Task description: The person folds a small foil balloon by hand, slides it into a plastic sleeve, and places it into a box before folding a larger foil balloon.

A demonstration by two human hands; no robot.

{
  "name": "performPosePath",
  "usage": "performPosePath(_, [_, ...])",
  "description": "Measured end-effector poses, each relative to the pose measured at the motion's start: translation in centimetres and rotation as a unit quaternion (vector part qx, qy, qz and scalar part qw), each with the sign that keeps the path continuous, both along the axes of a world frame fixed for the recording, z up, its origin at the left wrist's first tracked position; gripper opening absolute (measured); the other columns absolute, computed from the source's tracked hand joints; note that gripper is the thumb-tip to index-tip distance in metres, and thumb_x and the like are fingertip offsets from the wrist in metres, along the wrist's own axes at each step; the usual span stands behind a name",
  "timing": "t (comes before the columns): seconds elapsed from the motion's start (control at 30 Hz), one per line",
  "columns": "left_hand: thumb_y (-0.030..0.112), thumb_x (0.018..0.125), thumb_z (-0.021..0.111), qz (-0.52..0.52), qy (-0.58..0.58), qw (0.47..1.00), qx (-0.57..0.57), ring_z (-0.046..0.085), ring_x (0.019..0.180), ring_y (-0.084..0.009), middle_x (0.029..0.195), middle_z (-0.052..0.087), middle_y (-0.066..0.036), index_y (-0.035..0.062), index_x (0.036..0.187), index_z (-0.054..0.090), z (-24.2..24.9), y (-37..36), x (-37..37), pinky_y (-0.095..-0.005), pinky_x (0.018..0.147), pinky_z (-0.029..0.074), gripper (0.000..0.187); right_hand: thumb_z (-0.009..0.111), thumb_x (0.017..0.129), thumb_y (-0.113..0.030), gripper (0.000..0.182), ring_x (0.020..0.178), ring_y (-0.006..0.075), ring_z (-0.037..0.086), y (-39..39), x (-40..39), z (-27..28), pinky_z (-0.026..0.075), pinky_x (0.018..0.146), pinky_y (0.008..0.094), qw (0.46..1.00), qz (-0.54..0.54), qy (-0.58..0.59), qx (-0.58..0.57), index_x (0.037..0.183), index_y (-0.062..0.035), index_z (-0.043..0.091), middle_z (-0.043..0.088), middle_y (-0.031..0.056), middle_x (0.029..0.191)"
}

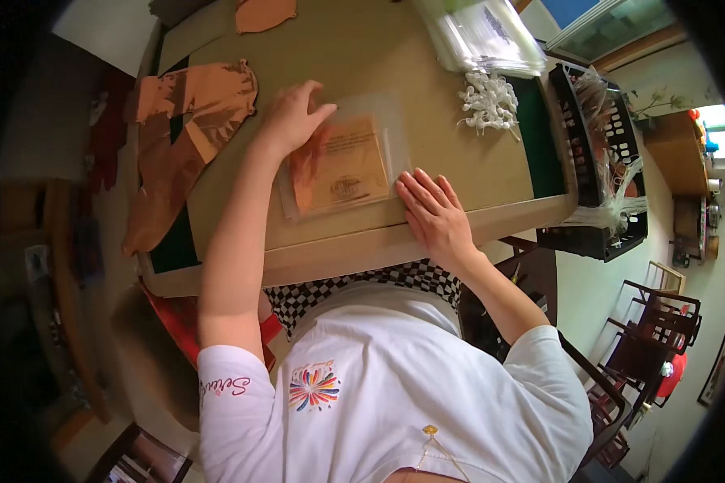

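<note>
On the table in front of me lies a clear plastic bag (342, 165) with a folded copper-coloured foil piece inside. Small dark print shows on it, too small to read. My left hand (292, 121) is over the bag's upper left corner, thumb apart from the bent fingers, with nothing visible in it. By the bag's lower right edge, my right hand (433, 211) rests flat with fingers stretched out, the fingertips at the plastic. To the left, flat copper-coloured foil pieces (217, 105) lie in a loose pile that hangs toward the table's edge.
Clear plastic bags (491, 40) are stacked at the back right, with a bunch of white strings (489, 103) before them. A black crate (588, 145) holding plastic stands beyond the table's right edge. Another foil piece (264, 14) lies at the far side.
</note>
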State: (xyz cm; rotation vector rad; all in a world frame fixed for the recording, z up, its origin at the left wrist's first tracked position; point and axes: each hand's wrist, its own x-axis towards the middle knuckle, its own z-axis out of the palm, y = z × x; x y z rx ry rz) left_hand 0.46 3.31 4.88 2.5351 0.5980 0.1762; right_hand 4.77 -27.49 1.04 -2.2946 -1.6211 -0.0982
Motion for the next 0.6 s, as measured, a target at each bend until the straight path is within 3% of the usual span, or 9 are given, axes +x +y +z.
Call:
performPosePath(0.03, [0.017,0.09,0.062,-0.005,0.056,0.998,-0.007,0.063,0.105,-0.0325,0.109,0.067,-0.015,0.0026,0.117,0.062,1.1,0.3,0.3,-0.0402,0.089,0.05,0.031,0.061,0.091,-0.017,0.05,0.137,0.0244,0.041,0.0,0.0,0.1,0.03,0.115,0.0436,1.0,0.002,0.007,0.01,0.139,-0.0093,0.051,0.046,0.0063,0.147])
performPosePath(0.07, [0.018,0.089,0.064,-0.067,0.027,0.995,-0.062,0.067,0.089,-0.0255,0.092,0.069,-0.012,0.0002,0.107,0.065,1.5,1.0,-0.2,-0.0346,0.081,0.051,0.026,0.061,0.09,-0.015,0.051,0.136,0.0259,0.042,0.0,-0.1,0.1,0.031,0.114,0.044,1.0,0.005,0.015,0.019,0.139,-0.0086,0.05,0.046,0.0077,0.147])
performPosePath(0.17, [0.014,0.09,0.063,-0.113,-0.014,0.982,-0.15,0.062,0.08,-0.0136,0.085,0.068,-0.006,-0.001,0.102,0.065,6.6,2.6,-4.8,-0.0274,0.075,0.048,0.02,0.062,0.088,-0.008,0.052,0.129,0.0323,0.048,-0.4,0.1,0.1,0.039,0.108,0.0444,0.974,-0.034,0.152,0.165,0.138,-0.0064,0.05,0.048,0.0136,0.143])
performPosePath(0.23, [0.01,0.09,0.061,-0.004,-0.07,0.972,-0.222,0.057,0.079,-0.007,0.085,0.065,0.0,-0.0009,0.102,0.064,11.3,2.6,-11.7,-0.0234,0.072,0.045,0.017,0.061,0.084,0.0,0.053,0.122,0.037,0.053,-0.7,0.2,0.2,0.047,0.1,0.0425,0.97,-0.034,0.167,0.172,0.136,-0.0054,0.051,0.051,0.018,0.138])
performPosePath(0.3, [0.003,0.091,0.059,0.044,-0.045,0.984,-0.169,0.056,0.082,-0.0071,0.088,0.065,0.002,-0.0004,0.104,0.065,16.2,3.8,-20.1,-0.0237,0.074,0.045,0.015,0.059,0.083,0.003,0.052,0.124,0.0356,0.052,-0.6,0.2,0.3,0.044,0.103,0.0423,0.978,-0.026,0.143,0.149,0.134,-0.0055,0.053,0.053,0.0176,0.136])
performPosePath(0.37, [-0.002,0.089,0.058,0.176,-0.087,0.972,-0.131,0.057,0.089,-0.0077,0.089,0.065,-0.001,-0.0015,0.104,0.065,19.5,2.8,-27.8,-0.0256,0.08,0.047,0.016,0.058,0.084,0.003,0.051,0.125,0.0342,0.051,-0.5,0.3,-0.4,0.042,0.105,0.0421,0.98,-0.027,0.129,0.147,0.134,-0.006,0.053,0.053,0.0166,0.135])
performPosePath(0.43, [-0.009,0.085,0.056,0.204,0.02,0.978,-0.032,0.058,0.096,-0.0085,0.092,0.066,-0.004,-0.0026,0.105,0.066,22.3,3.5,-36.0,-0.0264,0.086,0.047,0.024,0.057,0.085,0.003,0.049,0.124,0.0344,0.052,-0.4,0.6,-0.4,0.043,0.104,0.0421,0.983,-0.019,0.123,0.132,0.134,-0.0047,0.052,0.054,0.017,0.134])
performPosePath(0.47, [-0.012,0.079,0.056,0.25,0.134,0.958,-0.042,0.062,0.097,-0.0139,0.097,0.069,-0.007,-0.0032,0.104,0.069,23.4,4.7,-40.1,-0.0277,0.086,0.048,0.03,0.055,0.087,0.002,0.047,0.123,0.0343,0.053,-0.1,0.8,-0.6,0.043,0.103,0.0417,0.984,-0.004,0.104,0.143,0.134,-0.0032,0.052,0.055,0.0175,0.132])
performPosePath(0.6, [-0.011,0.075,0.057,0.347,0.229,0.909,0.002,0.067,0.087,-0.0201,0.091,0.072,-0.013,-0.0027,0.095,0.072,21.2,4.2,-48.4,-0.0294,0.078,0.05,0.026,0.053,0.09,0.003,0.045,0.123,0.0334,0.053,0.2,0.9,-0.4,0.042,0.103,0.0412,0.988,0.003,0.094,0.119,0.134,-0.0019,0.051,0.056,0.0169,0.133])
